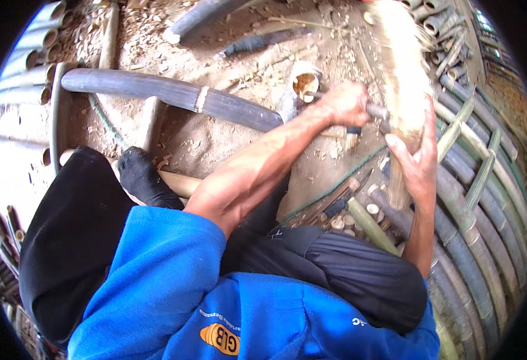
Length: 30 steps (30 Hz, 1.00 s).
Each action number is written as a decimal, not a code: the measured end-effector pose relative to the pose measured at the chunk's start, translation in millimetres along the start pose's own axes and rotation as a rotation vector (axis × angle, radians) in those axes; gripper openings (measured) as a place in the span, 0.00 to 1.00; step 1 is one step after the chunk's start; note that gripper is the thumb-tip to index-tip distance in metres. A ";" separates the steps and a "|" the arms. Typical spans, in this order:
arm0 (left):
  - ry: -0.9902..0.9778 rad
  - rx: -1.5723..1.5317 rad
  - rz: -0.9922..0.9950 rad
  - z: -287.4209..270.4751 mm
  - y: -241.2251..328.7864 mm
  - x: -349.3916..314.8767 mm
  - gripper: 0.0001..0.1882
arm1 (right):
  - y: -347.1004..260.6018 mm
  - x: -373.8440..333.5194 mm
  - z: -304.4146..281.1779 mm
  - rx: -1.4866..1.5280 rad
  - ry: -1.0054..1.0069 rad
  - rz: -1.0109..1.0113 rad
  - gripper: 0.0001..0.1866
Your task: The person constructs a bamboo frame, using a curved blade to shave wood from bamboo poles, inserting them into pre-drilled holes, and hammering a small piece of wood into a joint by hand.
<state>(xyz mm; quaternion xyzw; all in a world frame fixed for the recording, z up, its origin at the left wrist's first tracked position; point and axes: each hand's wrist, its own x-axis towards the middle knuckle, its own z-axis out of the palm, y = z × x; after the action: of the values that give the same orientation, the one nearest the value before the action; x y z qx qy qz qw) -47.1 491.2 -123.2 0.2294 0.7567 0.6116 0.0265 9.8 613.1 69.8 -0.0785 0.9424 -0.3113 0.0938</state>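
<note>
My left hand (347,103) is closed around a short grey rod-like tool (377,111), whose blunt end sticks out toward the pale piece beside it. Most of that tool is hidden in the fist. A long pale length of wood or bamboo (398,66), bright and blurred, stands at the right with its narrower lower end near my knee. My right hand (418,159) grips it low down, thumb on one side and fingers on the other. Just below my left fist shows a brush (351,139) with pale bristles. Beyond my left wrist is a cup-like container (305,81) with brown contents.
A dark curved bamboo pole (137,85) rests across upright supports at the left. Bamboo poles (473,222) line the right side. Wood shavings (149,36) litter the ground. Near my knee lie several tools and cut pieces (347,219). My socked foot (143,177) is at the left.
</note>
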 end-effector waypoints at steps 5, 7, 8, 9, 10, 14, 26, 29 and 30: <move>0.611 -0.315 -0.161 2.6 22.4 -11.6 0.13 | -6.6 -4.0 -9.3 -0.055 0.234 -0.013 0.49; 0.615 -0.286 -0.139 4.7 16.9 -14.1 0.12 | -13.5 -2.2 -4.8 -0.024 0.281 -0.013 0.49; 0.618 -0.268 -0.120 5.8 13.4 -13.1 0.12 | -9.2 -3.5 1.7 0.020 0.316 -0.028 0.48; 0.575 -0.250 -0.125 7.6 11.1 -12.3 0.11 | -6.2 -4.6 9.3 0.066 0.352 -0.042 0.48; 0.590 -0.226 -0.107 7.9 13.4 -7.9 0.10 | -9.2 -4.2 22.6 -0.009 0.316 0.021 0.48; -0.050 -0.166 -0.252 -14.3 10.6 3.7 0.11 | -6.1 -0.4 25.7 0.070 0.100 0.092 0.51; -0.376 0.156 -0.052 11.8 31.7 -9.7 0.18 | 48.3 -100.9 63.0 0.558 0.539 0.367 0.46; -0.469 0.331 -0.113 31.9 46.2 -7.2 0.16 | 59.2 -142.9 66.2 0.694 0.578 0.565 0.43; -0.499 0.358 -0.124 41.8 46.2 -3.1 0.16 | 61.1 -157.0 66.4 0.760 0.585 0.647 0.43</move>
<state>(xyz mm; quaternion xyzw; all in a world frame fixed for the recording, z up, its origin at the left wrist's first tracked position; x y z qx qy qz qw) -16.3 535.0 -91.1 0.3269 0.8351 0.3907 0.2076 171.6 656.0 0.8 0.3421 0.7273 -0.5921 -0.0584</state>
